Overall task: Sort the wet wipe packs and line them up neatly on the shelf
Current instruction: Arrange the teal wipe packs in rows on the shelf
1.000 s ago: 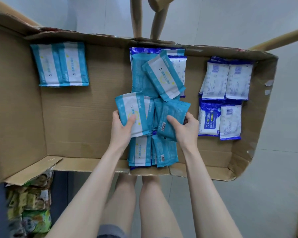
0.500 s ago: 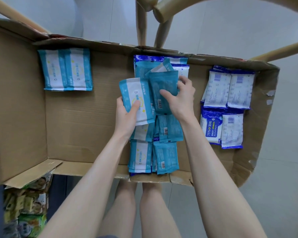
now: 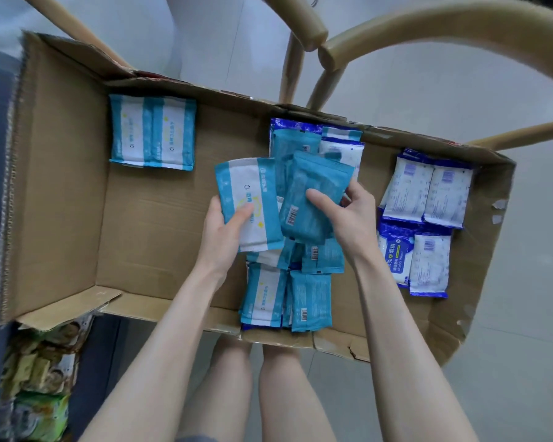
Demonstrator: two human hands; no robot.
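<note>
A flattened cardboard box serves as the shelf surface. My left hand grips a teal-and-white wipe pack face up. My right hand holds a teal pack with its barcode side up, right beside the first. Both packs hover over a loose pile of teal packs in the middle. Two teal packs lie side by side at the back left. Several dark blue-and-white packs lie in rows at the right.
Wooden chair legs stand behind the box. Snack packets sit on a lower level at the bottom left. My bare legs show below the box's front edge. Bare cardboard lies between the left pair and the pile.
Both hands lifted their packs from the pile and brought them side by side. The view shifted, so the box now sits lower and further right in frame.
</note>
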